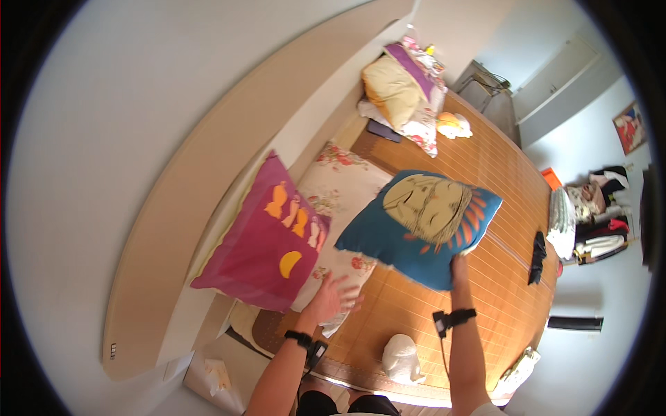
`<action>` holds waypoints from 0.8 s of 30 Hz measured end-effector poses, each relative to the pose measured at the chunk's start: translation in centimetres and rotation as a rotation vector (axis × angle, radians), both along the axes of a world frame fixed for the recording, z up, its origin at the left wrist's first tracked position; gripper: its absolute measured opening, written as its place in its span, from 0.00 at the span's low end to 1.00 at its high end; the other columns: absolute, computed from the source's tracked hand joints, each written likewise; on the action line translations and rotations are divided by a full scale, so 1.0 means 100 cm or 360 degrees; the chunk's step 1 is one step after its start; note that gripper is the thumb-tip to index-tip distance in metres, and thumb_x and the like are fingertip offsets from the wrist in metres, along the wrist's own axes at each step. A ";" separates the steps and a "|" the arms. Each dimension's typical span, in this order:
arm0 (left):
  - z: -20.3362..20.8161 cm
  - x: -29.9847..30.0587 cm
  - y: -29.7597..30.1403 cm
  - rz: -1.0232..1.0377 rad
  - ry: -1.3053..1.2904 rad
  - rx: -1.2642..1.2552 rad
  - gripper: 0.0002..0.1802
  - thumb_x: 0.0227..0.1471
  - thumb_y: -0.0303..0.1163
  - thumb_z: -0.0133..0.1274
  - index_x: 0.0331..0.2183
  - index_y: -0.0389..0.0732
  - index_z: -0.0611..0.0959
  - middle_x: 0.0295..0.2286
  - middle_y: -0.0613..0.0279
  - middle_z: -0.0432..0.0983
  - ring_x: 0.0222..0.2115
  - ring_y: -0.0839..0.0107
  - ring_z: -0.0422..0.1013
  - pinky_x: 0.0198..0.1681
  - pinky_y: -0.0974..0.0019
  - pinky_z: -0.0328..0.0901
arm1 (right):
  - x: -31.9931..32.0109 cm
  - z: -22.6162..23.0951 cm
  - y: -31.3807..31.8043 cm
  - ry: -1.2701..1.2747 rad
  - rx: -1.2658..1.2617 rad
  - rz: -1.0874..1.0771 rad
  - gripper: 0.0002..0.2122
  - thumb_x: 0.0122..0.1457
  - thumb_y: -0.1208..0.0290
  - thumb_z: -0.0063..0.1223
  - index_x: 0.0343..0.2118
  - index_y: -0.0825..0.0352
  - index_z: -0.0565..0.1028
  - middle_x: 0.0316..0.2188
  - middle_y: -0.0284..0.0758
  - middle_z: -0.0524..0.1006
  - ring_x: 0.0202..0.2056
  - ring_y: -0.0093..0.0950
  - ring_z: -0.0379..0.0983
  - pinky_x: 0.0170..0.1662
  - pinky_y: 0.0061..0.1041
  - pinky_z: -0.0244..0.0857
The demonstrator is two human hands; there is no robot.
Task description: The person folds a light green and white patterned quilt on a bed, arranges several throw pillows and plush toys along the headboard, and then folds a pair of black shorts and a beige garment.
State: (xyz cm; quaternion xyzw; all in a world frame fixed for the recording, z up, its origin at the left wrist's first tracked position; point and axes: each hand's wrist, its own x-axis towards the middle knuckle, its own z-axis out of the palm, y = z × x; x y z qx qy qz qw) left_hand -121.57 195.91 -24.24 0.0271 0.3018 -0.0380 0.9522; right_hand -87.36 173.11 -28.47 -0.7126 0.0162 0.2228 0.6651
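Observation:
A blue throw pillow [379,234] with a cream moon-like face and orange strokes is held up over the bed. My right hand [459,265] grips it at the near right edge, most of the fingers hidden behind the fabric. To the left, my left hand [333,299] is open, fingers spread and slightly blurred, just above the near end of a white floral pillow [347,179]. A purple throw pillow [257,256] with orange figures and a yellow crescent leans against the headboard, beside my left hand. Part of the floral pillow is hidden behind the blue one.
The bed has a brown slatted mat [513,187] and a curved beige headboard [229,132]. A yellow pillow [392,90] and a dark flat object [383,132] are at the far end. A white plush-looking item [401,358] sits near me. Clothes [600,215] are piled at right.

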 end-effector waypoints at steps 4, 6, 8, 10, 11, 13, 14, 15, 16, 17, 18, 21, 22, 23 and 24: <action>0.013 0.084 0.017 0.0379 0.0079 0.0161 0.33 0.51 0.53 0.48 0.50 0.40 0.66 0.48 0.57 0.67 0.48 0.61 0.64 0.50 0.53 0.61 | -0.044 0.009 -0.038 0.0053 0.0241 -0.0240 0.18 0.56 0.66 0.44 0.45 0.73 0.69 0.34 0.38 0.76 0.36 0.32 0.71 0.40 0.31 0.66; 0.028 0.090 0.032 0.0002 0.0146 0.0442 0.31 0.50 0.44 0.54 0.51 0.40 0.65 0.46 0.58 0.68 0.48 0.61 0.64 0.49 0.55 0.62 | -0.042 0.023 -0.035 -0.0028 0.0243 -0.0217 0.18 0.56 0.66 0.45 0.46 0.73 0.68 0.34 0.38 0.76 0.37 0.32 0.71 0.41 0.30 0.65; 0.036 0.069 0.041 -0.0239 0.0152 0.0649 0.35 0.46 0.41 0.57 0.53 0.40 0.62 0.46 0.57 0.68 0.48 0.61 0.64 0.49 0.57 0.62 | -0.027 0.054 -0.020 -0.0191 0.0102 0.0029 0.18 0.56 0.66 0.45 0.47 0.73 0.67 0.34 0.37 0.76 0.37 0.32 0.71 0.42 0.30 0.65; 0.036 0.050 0.039 -0.0469 0.0155 0.0840 0.40 0.43 0.38 0.61 0.54 0.40 0.60 0.46 0.56 0.67 0.48 0.61 0.64 0.48 0.58 0.62 | -0.012 0.150 0.011 -0.0453 -0.0225 0.0467 0.17 0.55 0.71 0.45 0.48 0.73 0.67 0.38 0.41 0.76 0.43 0.33 0.70 0.49 0.29 0.62; 0.035 0.043 0.039 -0.0614 0.0435 0.1410 0.47 0.38 0.38 0.64 0.55 0.39 0.56 0.49 0.53 0.63 0.51 0.60 0.60 0.48 0.59 0.62 | 0.007 0.186 0.023 -0.0622 -0.0375 0.0756 0.16 0.53 0.74 0.45 0.46 0.71 0.69 0.40 0.43 0.75 0.45 0.35 0.69 0.48 0.30 0.62; 0.050 0.047 0.046 -0.0751 0.0773 0.2322 0.63 0.26 0.38 0.71 0.57 0.36 0.48 0.55 0.47 0.51 0.56 0.58 0.52 0.54 0.58 0.56 | 0.052 0.234 0.044 -0.0901 -0.0654 0.1309 0.15 0.47 0.79 0.45 0.41 0.69 0.72 0.41 0.47 0.74 0.45 0.40 0.69 0.46 0.32 0.63; 0.064 0.056 0.059 -0.0376 0.0556 0.2642 0.65 0.24 0.39 0.72 0.57 0.35 0.47 0.55 0.46 0.50 0.56 0.57 0.51 0.56 0.57 0.52 | 0.069 0.256 0.058 -0.1014 -0.0759 0.1579 0.16 0.44 0.81 0.44 0.39 0.68 0.74 0.40 0.48 0.73 0.44 0.43 0.68 0.45 0.33 0.63; 0.090 0.071 0.068 0.0019 0.0339 0.2922 0.67 0.22 0.40 0.72 0.57 0.34 0.46 0.55 0.45 0.49 0.56 0.56 0.49 0.57 0.56 0.49 | 0.069 0.273 0.078 -0.1287 -0.0791 0.1613 0.14 0.43 0.81 0.45 0.36 0.68 0.74 0.37 0.48 0.74 0.40 0.45 0.69 0.42 0.36 0.63; 0.118 0.084 0.078 0.0132 0.0319 0.3234 0.68 0.20 0.41 0.73 0.57 0.34 0.47 0.55 0.45 0.48 0.56 0.55 0.48 0.57 0.55 0.48 | 0.064 0.286 0.102 -0.1564 -0.0820 0.1641 0.13 0.41 0.81 0.46 0.33 0.69 0.75 0.34 0.48 0.74 0.37 0.47 0.69 0.39 0.38 0.64; 0.162 0.114 0.071 0.0256 0.0256 0.3491 0.69 0.19 0.42 0.73 0.57 0.33 0.47 0.55 0.45 0.48 0.56 0.54 0.47 0.58 0.55 0.47 | 0.067 0.298 0.113 -0.1630 -0.0908 0.1734 0.13 0.41 0.81 0.45 0.32 0.68 0.75 0.32 0.46 0.75 0.36 0.47 0.69 0.38 0.38 0.63; 0.191 0.136 0.069 0.0417 0.0029 0.3533 0.69 0.17 0.45 0.73 0.57 0.36 0.49 0.53 0.45 0.50 0.55 0.51 0.49 0.56 0.52 0.48 | 0.064 0.308 0.131 -0.1707 -0.0945 0.1828 0.12 0.41 0.81 0.45 0.32 0.68 0.75 0.30 0.45 0.75 0.36 0.46 0.68 0.38 0.39 0.63; 0.277 0.163 0.057 -0.0086 0.0166 0.4268 0.65 0.13 0.47 0.72 0.55 0.40 0.58 0.52 0.50 0.53 0.54 0.53 0.50 0.54 0.49 0.49 | 0.056 0.304 0.176 -0.1946 -0.1018 0.1730 0.12 0.41 0.81 0.46 0.31 0.65 0.76 0.28 0.42 0.75 0.35 0.42 0.70 0.38 0.37 0.63; 0.288 0.168 0.056 -0.0499 0.0331 0.4469 0.64 0.11 0.48 0.72 0.54 0.41 0.61 0.51 0.52 0.55 0.54 0.56 0.52 0.53 0.47 0.49 | 0.050 0.311 0.188 -0.1931 -0.1086 0.1681 0.11 0.42 0.80 0.46 0.31 0.64 0.76 0.29 0.41 0.75 0.35 0.41 0.70 0.39 0.38 0.63; 0.286 0.174 0.062 -0.0485 0.0197 0.4422 0.53 0.19 0.47 0.69 0.51 0.41 0.67 0.46 0.54 0.64 0.48 0.59 0.62 0.47 0.51 0.57 | 0.046 0.315 0.195 -0.1909 -0.1162 0.1619 0.11 0.43 0.79 0.46 0.31 0.63 0.77 0.29 0.40 0.75 0.35 0.40 0.71 0.41 0.39 0.62; 0.268 0.183 0.066 -0.0517 0.0176 0.4417 0.53 0.19 0.47 0.69 0.51 0.41 0.67 0.46 0.54 0.64 0.48 0.59 0.62 0.47 0.51 0.57 | 0.045 0.305 0.198 -0.1882 -0.1164 0.1613 0.11 0.43 0.79 0.46 0.31 0.63 0.77 0.29 0.40 0.75 0.35 0.40 0.71 0.41 0.39 0.62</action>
